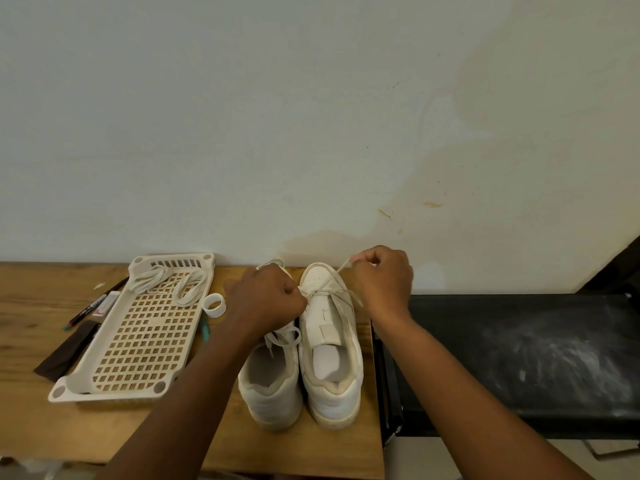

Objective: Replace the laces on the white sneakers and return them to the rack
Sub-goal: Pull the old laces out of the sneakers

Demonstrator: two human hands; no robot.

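Right sneaker points far, toe toward wall. Left hand and right hand each pinch one end of lace, crossed low over tongue, between hands.

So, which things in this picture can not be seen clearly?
Head view only:
- Left sneaker: toe and eyelets hidden behind the left hand.
- Lace ends: hidden inside both fists, right hand too.
- Marker: print too small.
- Dark strip: unidentifiable.
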